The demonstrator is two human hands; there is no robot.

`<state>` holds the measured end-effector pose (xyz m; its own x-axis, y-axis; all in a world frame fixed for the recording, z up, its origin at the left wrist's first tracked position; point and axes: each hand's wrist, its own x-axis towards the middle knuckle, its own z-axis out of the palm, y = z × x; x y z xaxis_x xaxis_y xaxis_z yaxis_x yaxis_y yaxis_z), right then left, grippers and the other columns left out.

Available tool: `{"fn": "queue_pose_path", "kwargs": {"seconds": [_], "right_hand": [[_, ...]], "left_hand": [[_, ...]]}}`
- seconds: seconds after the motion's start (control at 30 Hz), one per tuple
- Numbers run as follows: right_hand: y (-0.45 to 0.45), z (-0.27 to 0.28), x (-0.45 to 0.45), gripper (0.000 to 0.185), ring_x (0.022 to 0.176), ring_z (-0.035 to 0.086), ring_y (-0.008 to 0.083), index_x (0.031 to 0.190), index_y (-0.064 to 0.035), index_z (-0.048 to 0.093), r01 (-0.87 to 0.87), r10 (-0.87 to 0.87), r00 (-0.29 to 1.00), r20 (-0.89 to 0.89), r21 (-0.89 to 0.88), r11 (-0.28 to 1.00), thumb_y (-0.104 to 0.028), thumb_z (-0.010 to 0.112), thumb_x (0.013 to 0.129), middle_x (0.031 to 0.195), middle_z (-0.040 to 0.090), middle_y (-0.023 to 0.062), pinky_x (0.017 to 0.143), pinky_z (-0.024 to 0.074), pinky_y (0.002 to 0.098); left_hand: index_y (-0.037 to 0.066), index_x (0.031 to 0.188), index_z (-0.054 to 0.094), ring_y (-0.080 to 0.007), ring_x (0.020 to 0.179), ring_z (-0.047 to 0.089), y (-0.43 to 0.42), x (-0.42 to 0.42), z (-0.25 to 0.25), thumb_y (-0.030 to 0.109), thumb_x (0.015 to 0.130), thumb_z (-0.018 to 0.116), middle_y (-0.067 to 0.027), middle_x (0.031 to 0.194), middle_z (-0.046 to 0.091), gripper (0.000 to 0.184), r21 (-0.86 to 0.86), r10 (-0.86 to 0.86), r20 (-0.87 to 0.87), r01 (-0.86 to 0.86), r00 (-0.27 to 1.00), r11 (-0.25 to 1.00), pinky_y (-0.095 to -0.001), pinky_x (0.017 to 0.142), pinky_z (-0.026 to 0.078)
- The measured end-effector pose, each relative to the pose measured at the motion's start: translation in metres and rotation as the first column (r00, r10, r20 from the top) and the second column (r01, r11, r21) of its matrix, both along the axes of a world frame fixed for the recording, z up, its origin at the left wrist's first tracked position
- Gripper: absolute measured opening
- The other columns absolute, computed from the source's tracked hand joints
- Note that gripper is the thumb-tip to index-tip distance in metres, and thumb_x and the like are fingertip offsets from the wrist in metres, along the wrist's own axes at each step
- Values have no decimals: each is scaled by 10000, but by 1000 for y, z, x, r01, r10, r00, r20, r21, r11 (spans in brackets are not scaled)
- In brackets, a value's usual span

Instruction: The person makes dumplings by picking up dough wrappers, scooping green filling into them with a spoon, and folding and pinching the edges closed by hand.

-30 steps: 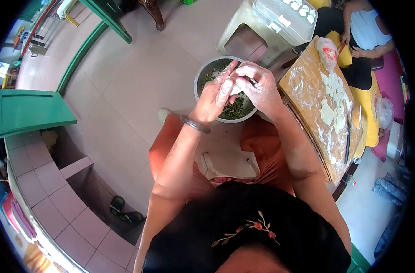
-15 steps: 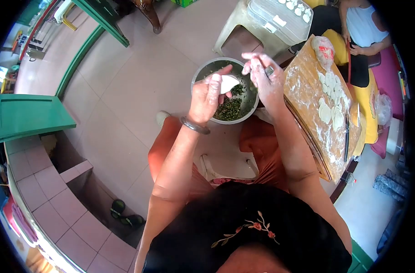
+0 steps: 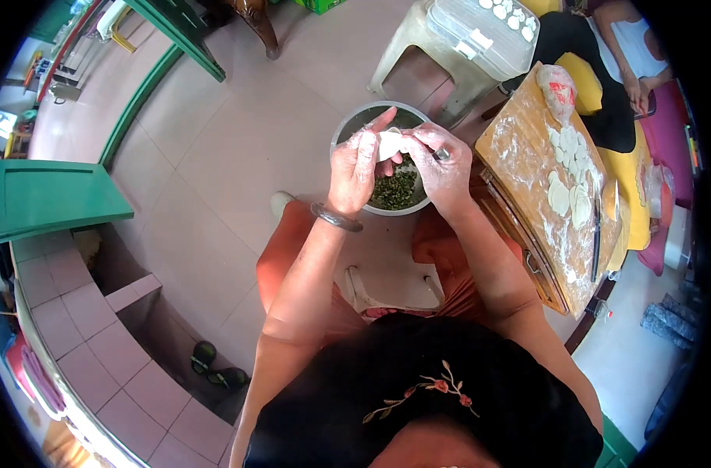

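A white folded dumpling (image 3: 389, 146) rests in my left hand (image 3: 353, 168), which is closed around it and wears a bracelet at the wrist. The floury fingers of my right hand (image 3: 444, 173) pinch the dumpling's right edge. A small metallic piece (image 3: 441, 154) shows at the right fingers; its kind is unclear. Below both hands stands a metal bowl (image 3: 337, 132) with chopped green filling (image 3: 394, 189), partly hidden by the hands.
To the right, a floured wooden board (image 3: 519, 148) bears several dough wrappers (image 3: 580, 204), a plastic bag (image 3: 557, 92) and a dark stick (image 3: 596, 238). Behind it, a stool (image 3: 406, 31) carries a lidded plastic box (image 3: 480, 39) topped with dumplings. Another person (image 3: 632, 54) sits at the far right.
My right hand has come left and down to the dumpling and now pinches its edge. My left hand stays nearly in place. The other person's arms have shifted.
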<state>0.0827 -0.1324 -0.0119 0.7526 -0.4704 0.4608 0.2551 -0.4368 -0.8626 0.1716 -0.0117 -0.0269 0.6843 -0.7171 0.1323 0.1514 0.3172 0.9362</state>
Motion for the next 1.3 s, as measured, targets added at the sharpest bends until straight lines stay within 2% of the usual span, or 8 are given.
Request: {"fn": "queue_pose_path", "kwargs": {"seconds": [0.13,0.3,0.63,0.73,0.9,1.03,1.17,1.3], "right_hand": [[8,15,-4,95,702,601,151,918,33,598,39,-35,999,24,-223,974,58,595,826,776,597,90,625,480,254],[3,2,3,172,666,599,134,992,73,615,-75,94,995,-37,347,935,32,620,825,898,589,66,585,484,239],[11,6,8,22,587,574,124,832,58,578,-102,104,995,-9,121,987,69,597,824,923,523,75,500,460,238],[7,2,12,51,556,560,124,813,58,550,-127,130,991,13,342,931,70,600,822,930,503,76,480,458,248],[-3,-16,12,512,651,508,72,1263,-45,369,-83,154,981,-116,464,882,-17,635,826,1031,430,63,566,425,185],[6,-14,10,520,698,520,66,1404,-73,333,-75,177,972,-154,512,856,-155,508,921,1062,493,50,560,447,191],[1,-15,15,444,921,538,102,1294,1,478,-180,322,938,-125,619,765,-232,473,917,1107,508,40,806,440,218],[-2,-21,19,373,845,516,81,1245,-22,517,-228,355,930,-99,601,766,-219,418,944,1037,490,25,765,428,218]], "left_hand": [[-76,1230,517,-71,633,526,0,1,0,387,1000,377,-40,817,617,536,-20,-20,41,20,999,1000,-214,599,456],[-80,1273,479,-73,649,532,0,-1,0,396,1004,356,-41,823,620,561,-52,-28,36,30,999,998,-220,608,461],[-74,1336,411,-65,582,491,2,6,-9,488,990,321,-33,750,598,666,-20,-197,-104,196,975,980,-200,521,395],[-56,1347,410,-67,561,471,0,3,-2,496,986,306,-27,719,579,667,32,-218,-203,229,955,973,-187,476,347],[-23,1306,458,-82,526,452,-2,1,-2,446,987,327,-30,697,565,582,-23,-252,-331,259,909,965,-190,445,321],[15,1203,527,-105,497,449,-3,-3,-11,421,983,355,-51,698,572,493,-134,-303,-518,273,800,953,-210,413,311],[61,1193,497,-120,492,459,-5,-8,-10,412,969,382,-80,711,582,432,-312,-401,-576,262,712,913,-213,397,311],[64,1149,501,-109,495,450,-6,-4,-24,381,962,398,-65,684,556,382,-334,-453,-522,315,723,888,-211,396,310]]}}
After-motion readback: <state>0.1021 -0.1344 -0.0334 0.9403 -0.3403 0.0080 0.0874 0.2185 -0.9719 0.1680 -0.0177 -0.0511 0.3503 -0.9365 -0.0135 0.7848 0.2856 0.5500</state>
